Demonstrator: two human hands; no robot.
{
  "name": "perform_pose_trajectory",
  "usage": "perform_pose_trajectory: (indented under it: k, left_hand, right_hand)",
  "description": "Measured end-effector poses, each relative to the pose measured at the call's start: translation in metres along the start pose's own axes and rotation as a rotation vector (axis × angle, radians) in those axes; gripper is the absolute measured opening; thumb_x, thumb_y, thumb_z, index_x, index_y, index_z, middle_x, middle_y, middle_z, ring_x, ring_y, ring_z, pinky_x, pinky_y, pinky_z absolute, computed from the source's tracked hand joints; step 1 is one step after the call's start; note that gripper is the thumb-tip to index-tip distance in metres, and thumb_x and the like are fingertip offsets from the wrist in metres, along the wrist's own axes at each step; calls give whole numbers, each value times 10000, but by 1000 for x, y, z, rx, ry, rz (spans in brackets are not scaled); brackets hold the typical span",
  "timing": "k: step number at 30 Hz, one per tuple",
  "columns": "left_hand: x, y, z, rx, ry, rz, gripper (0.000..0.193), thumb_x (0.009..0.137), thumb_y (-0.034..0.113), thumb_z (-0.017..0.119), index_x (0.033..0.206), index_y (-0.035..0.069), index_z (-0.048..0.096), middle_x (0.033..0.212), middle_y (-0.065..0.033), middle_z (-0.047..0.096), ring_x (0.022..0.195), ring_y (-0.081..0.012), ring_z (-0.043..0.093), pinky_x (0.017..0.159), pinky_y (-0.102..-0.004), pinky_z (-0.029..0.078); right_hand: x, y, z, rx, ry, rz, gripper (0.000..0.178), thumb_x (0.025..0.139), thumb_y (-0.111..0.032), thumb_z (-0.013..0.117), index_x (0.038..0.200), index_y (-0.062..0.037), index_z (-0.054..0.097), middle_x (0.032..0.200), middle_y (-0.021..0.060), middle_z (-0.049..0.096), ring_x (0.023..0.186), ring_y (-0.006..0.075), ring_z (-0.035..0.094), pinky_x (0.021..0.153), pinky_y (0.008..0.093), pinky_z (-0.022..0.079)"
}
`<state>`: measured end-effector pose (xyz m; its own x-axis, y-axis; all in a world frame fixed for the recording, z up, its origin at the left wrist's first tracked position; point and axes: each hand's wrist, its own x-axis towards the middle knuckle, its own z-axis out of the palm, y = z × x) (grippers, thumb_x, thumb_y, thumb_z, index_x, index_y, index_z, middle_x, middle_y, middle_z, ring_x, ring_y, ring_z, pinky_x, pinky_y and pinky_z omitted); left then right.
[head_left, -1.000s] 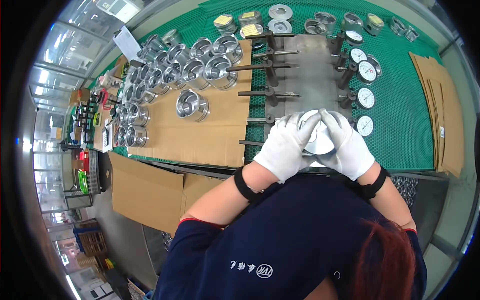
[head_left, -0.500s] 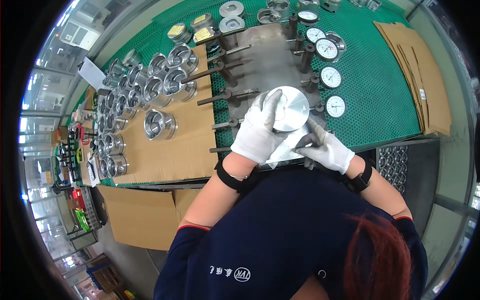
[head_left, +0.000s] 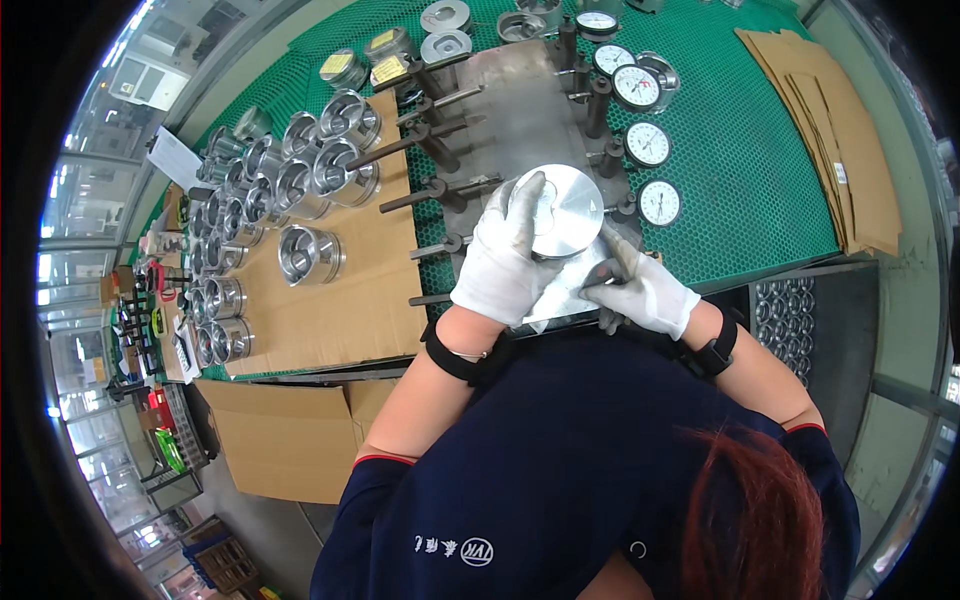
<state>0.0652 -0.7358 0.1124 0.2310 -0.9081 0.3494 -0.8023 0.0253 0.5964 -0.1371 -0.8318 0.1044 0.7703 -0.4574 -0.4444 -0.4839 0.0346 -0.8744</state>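
A round, bright metal piston (head_left: 573, 212) rests with its flat crown up at the near end of a grey metal plate (head_left: 515, 110). Fingers of my white-gloved left hand (head_left: 503, 250) lie over its left side and hold it. My right hand (head_left: 640, 292), gloved with darkened fingertips, is at the piston's lower right. Its index finger reaches toward the piston's edge and the thumb stretches left, with a gap between them; nothing shows in it. The nearest dial gauge (head_left: 659, 203) stands to the right, its stem pointing toward the piston.
Several open-ended pistons (head_left: 310, 255) stand on cardboard (head_left: 375, 300) at left. Rods on posts (head_left: 437, 193) line the plate's left side; more dial gauges (head_left: 647, 145) line its right. Flat cardboard sheets (head_left: 800, 130) lie on the green mat (head_left: 740, 200) at far right.
The whole view has shifted slightly, so things appear a little further left. Both hands and the piston keep nearly the same places relative to the plate.
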Motion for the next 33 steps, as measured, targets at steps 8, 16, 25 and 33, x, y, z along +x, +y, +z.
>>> perform_pose_trajectory:
  k: [8, 16, 25, 33]
  left_hand:
    - [-3, 22, -16, -476, -85, -326, 598, 783, 137, 797, 1310, -12, 555, 1164, -236, 648, 1003, -312, 681, 857, -407, 558]
    - [-3, 16, -69, -314, 252, -207, 537, 876, 87, 701, 1376, -12, 532, 1306, -159, 625, 1056, -194, 656, 899, -327, 539]
    - [-113, -120, -172, 867, 50, -772, 618, 833, 225, 762, 1376, 27, 542, 1250, -238, 644, 1189, -429, 582, 1016, -486, 478]
    - [-80, -130, -167, 984, -118, -943, 486, 819, 178, 763, 1277, 90, 628, 1253, -195, 654, 1275, -410, 534, 1058, -471, 461]
  right_hand:
    - [-13, -18, 2, -504, 345, -534, 834, 887, -192, 690, 1543, 50, 235, 954, 279, 686, 795, 447, 689, 714, 467, 563]
    - [-33, -20, -104, 89, 487, -571, 563, 918, 47, 412, 1480, 20, 428, 1353, 193, 613, 1007, 276, 704, 797, 363, 598]
    - [79, 70, -240, 344, 648, 171, 288, 939, -163, 477, 1139, -3, 606, 739, 128, 678, 496, 198, 613, 423, 323, 507]
    - [167, 97, -260, 544, 471, 343, 272, 975, -179, 429, 1163, -50, 577, 722, 115, 653, 522, 202, 634, 447, 318, 505]
